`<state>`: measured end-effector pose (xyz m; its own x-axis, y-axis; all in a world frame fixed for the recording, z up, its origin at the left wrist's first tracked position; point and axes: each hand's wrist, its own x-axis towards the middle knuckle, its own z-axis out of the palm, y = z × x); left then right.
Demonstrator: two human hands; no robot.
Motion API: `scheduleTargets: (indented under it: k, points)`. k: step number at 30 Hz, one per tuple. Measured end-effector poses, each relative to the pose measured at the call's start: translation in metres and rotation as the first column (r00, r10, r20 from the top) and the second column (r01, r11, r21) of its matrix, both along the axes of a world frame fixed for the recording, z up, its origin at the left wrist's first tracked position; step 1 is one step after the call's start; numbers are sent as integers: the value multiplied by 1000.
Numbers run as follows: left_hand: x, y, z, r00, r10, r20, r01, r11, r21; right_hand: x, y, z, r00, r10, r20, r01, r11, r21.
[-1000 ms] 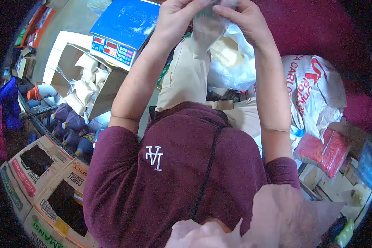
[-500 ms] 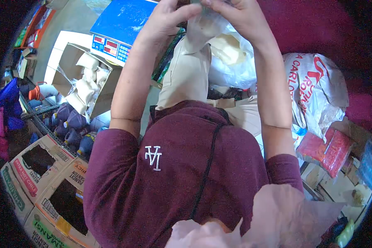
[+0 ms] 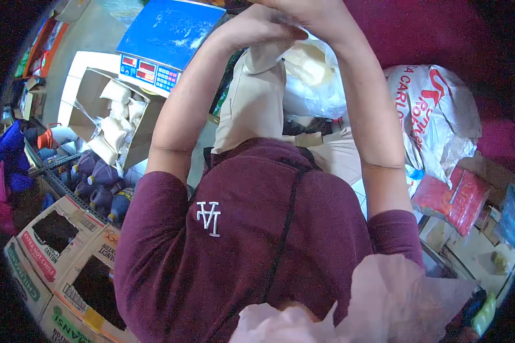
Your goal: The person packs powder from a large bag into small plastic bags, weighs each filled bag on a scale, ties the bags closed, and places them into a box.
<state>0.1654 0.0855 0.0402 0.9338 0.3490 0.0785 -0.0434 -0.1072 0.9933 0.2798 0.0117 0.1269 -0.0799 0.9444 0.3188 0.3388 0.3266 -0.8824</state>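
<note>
My left hand (image 3: pixel 263 26) and my right hand (image 3: pixel 312 14) meet and overlap at the top edge of the view. Their fingers look bent together, partly cut off by the frame, and what is between them is hidden. Just below, between my legs, sits an open white plastic bag (image 3: pixel 317 94) with a pale, cream-coloured mass (image 3: pixel 310 66) inside. To the left of my left hand is a blue digital scale (image 3: pixel 166 31) with white dust on its top and lit red figures.
An open cardboard box (image 3: pixel 77 117) holds several filled white packets (image 3: pixel 114 134). Dark jugs (image 3: pixel 102 171) and cut-open cartons (image 3: pixel 63 214) lie at the left. On the right are a printed white sack (image 3: pixel 440 114) and a red-filled clear pack (image 3: pixel 455 197).
Clear plastic showed between my pinched fingers before; now it is out of sight. My hands have come together and crossed, the right one over the left.
</note>
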Motion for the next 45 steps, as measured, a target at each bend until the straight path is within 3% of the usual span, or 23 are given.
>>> scheduleTargets:
  k: [2, 4, 5, 7, 8, 9, 11, 13, 15, 16, 19, 21, 22, 23, 25, 30, 33, 35, 36, 37, 41, 43, 45]
  points:
    - [9, -6, 0, 952, 152, 265, -158, 987, 4, 1, -1, -4, 998, -47, 36, 48, 999, -24]
    - [4, 0, -15, 980, 97, 172, -89, 995, -51, 5, -2, -11, 982, -72, -172, 74, 997, 1]
    - [1, 3, -23, 996, 31, 85, -22, 994, -111, 12, -4, -15, 982, -71, -174, 72, 997, -1]
    - [-7, 0, -28, 996, 70, 58, -66, 995, -69, 32, -8, -30, 979, -156, -131, 153, 988, -34]
    - [-11, 0, -29, 992, 107, 70, -97, 986, -135, 39, -9, -46, 952, -186, -244, 181, 983, -41]
    - [-14, 0, -31, 986, 145, 78, -127, 971, -201, 45, -11, -61, 952, -186, -244, 181, 983, -44]
    - [-18, 2, -31, 986, 161, 48, -152, 977, -151, 53, -14, -82, 855, -250, -454, 202, 968, -151]
    - [-19, 3, -23, 984, 176, 15, -174, 980, -98, 46, -17, -79, 840, -275, -467, 225, 961, -161]
    - [-18, 5, -14, 974, 206, -90, -220, 957, -187, 42, -15, -69, 894, -248, -373, 226, 969, -104]
    - [-15, 5, -18, 975, 201, -91, -216, 958, -190, 31, -16, -58, 892, -254, -373, 231, 967, -108]
    - [-3, 5, -20, 989, 143, 24, -141, 989, -41, 12, -14, -39, 892, -61, -448, 64, 998, -10]
    - [-5, -1, -16, 983, 111, -145, -129, 984, -123, 17, -11, -43, 899, -126, -420, 120, 992, -41]
    - [-6, -7, -11, 973, 223, -53, -228, 963, -145, 26, -7, -53, 894, -228, -387, 250, 968, 8]
    - [-8, -6, -15, 973, 225, -54, -231, 962, -145, 36, -7, -66, 894, -226, -388, 248, 969, 8]
    - [-12, -4, -31, 968, 236, 90, -214, 956, -201, 47, -13, -94, 731, -351, -585, 338, 931, -136]
    - [-21, -11, -9, 955, 284, -87, -296, 931, -214, 44, -17, -104, 655, -384, -651, 371, 914, -166]
    - [-15, -10, -7, 957, 289, -34, -291, 945, -147, 32, -17, -68, 753, -324, -573, 316, 942, -116]
    - [-5, 2, -13, 957, 276, 86, -289, 931, 223, 15, -16, -52, 863, -185, -470, 210, 978, 0]
    - [-1, -9, -2, 960, 233, 156, -213, 968, -133, 9, -16, -49, 854, -152, -497, 174, 985, -2]
    - [-2, -7, -4, 960, 234, 156, -215, 968, -131, 10, -15, -50, 855, -150, -497, 173, 985, 1]
    - [-14, -6, -25, 980, 186, 65, -177, 977, -120, 35, -14, -78, 733, -263, -627, 285, 956, -68]
    - [-18, -11, -30, 956, 272, 107, -278, 960, 44, 48, -18, -106, 603, -367, -708, 360, 918, -169]
    - [-19, -12, -33, 951, 278, 133, -286, 957, 51, 53, -21, -115, 587, -381, -714, 340, 917, -209]
